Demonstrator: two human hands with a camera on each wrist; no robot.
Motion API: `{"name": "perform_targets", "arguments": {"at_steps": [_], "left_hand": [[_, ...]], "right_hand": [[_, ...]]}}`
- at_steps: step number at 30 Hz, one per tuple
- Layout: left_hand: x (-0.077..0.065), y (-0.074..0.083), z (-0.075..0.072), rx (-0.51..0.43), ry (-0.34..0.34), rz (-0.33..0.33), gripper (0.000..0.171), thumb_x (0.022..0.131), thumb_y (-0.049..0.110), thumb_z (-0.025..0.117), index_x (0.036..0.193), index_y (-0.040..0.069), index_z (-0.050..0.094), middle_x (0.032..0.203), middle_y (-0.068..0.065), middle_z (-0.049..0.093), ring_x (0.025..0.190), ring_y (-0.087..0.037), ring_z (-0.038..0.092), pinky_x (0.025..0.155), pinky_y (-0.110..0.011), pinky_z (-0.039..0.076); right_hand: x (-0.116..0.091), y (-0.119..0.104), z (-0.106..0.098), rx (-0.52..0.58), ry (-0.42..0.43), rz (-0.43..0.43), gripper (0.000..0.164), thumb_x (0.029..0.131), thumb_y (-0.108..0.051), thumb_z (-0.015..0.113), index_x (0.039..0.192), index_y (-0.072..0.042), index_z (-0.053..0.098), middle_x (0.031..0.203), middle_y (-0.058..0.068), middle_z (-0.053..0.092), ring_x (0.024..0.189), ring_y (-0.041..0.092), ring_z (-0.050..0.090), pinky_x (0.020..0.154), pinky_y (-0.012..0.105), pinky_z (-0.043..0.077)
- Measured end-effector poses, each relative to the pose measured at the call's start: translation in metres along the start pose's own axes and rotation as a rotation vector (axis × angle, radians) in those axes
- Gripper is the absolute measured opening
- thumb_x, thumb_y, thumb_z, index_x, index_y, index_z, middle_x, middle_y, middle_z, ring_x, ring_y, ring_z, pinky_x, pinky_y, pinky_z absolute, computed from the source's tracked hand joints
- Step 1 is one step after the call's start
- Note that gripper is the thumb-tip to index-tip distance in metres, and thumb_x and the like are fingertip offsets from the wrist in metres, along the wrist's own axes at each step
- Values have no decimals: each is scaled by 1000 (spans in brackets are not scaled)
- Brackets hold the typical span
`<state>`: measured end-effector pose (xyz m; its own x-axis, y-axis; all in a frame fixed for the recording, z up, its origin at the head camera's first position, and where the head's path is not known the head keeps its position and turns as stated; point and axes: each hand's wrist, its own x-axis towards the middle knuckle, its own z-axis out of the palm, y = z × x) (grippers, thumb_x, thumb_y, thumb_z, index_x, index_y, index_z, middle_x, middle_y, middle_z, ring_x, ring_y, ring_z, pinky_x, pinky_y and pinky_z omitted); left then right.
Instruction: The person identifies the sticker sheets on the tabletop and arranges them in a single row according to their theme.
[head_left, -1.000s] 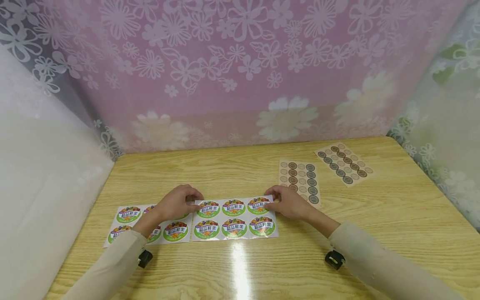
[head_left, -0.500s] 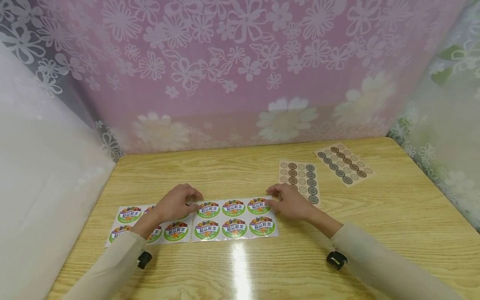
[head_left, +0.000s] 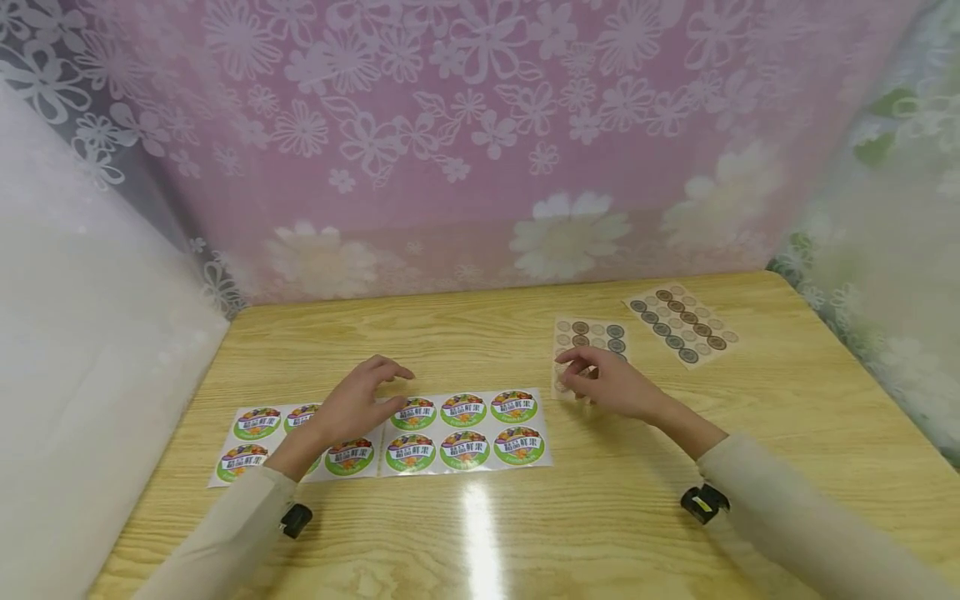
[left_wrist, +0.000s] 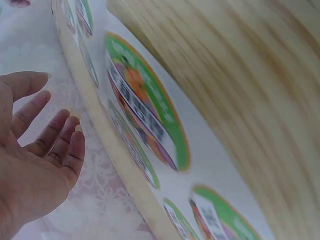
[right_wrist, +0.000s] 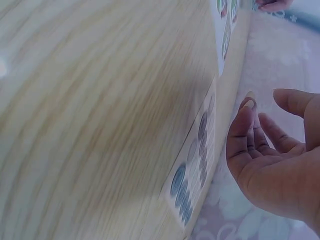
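Two white sheets of round fruit stickers lie side by side on the table. My left hand (head_left: 352,404) is over the seam between the left sticker sheet (head_left: 350,457) and the right sticker sheet (head_left: 465,450), holding nothing, its fingers loosely bent in the left wrist view. My right hand (head_left: 611,383) has come off the right sheet and hovers over a tan sheet of small round stickers (head_left: 581,333), covering its lower part. In the right wrist view its fingers curve loosely with a gap to the thumb, and nothing is between them.
A second tan sticker sheet (head_left: 682,325) lies angled at the back right of the wooden table (head_left: 600,533). Floral curtains (head_left: 450,208) hang behind the table and along both sides. A black wrist strap (head_left: 705,502) sits on each sleeve.
My right hand has let go of the right sheet's corner and moved right, over the tan sheet. My left hand's fingers have lifted and spread from the sheet's edge.
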<state>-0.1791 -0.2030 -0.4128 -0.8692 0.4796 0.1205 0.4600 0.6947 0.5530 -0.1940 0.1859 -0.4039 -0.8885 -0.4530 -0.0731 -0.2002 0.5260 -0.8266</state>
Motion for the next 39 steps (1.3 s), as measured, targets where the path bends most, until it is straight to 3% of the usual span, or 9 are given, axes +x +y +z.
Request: {"name": "perform_targets", "arguments": {"at_steps": [4, 11, 21, 29, 39], "left_hand": [[7, 8, 3, -55, 17, 5, 35, 93, 16, 64, 126, 7, 59, 123, -7, 52, 111, -29, 53, 86, -47, 47], [22, 20, 10, -186, 10, -2, 40, 94, 14, 61, 133, 7, 53, 130, -10, 50, 113, -30, 52, 86, -45, 45], [50, 39, 20, -403, 4, -29, 43, 96, 9, 59, 136, 5, 47, 128, -21, 50, 117, -37, 50, 93, -48, 43], [75, 47, 32, -452, -2, -55, 43, 96, 10, 58, 138, 8, 46, 130, -21, 49, 117, -35, 50, 95, -44, 42], [107, 69, 53, -473, -50, -56, 46, 97, 11, 58, 140, 8, 44, 132, -21, 47, 119, -33, 49, 94, -43, 44]], "right_hand": [[-3, 6, -14, -4, 14, 16, 38, 99, -20, 54, 131, 2, 51, 105, 14, 57, 84, 31, 63, 69, 43, 52], [-10, 19, -33, -34, 50, 14, 42, 99, -24, 56, 132, 0, 50, 107, 15, 58, 91, 32, 62, 66, 41, 51], [-22, 30, -55, 12, 90, 50, 47, 100, -27, 53, 135, 3, 46, 122, 21, 54, 108, 37, 57, 83, 44, 51], [-26, 42, -69, -34, 149, 61, 45, 100, -23, 52, 134, 7, 46, 122, 25, 54, 107, 41, 57, 80, 44, 52], [-27, 64, -81, -9, 196, 148, 52, 100, -26, 53, 137, 9, 41, 128, 28, 48, 113, 43, 53, 81, 42, 52]]}}
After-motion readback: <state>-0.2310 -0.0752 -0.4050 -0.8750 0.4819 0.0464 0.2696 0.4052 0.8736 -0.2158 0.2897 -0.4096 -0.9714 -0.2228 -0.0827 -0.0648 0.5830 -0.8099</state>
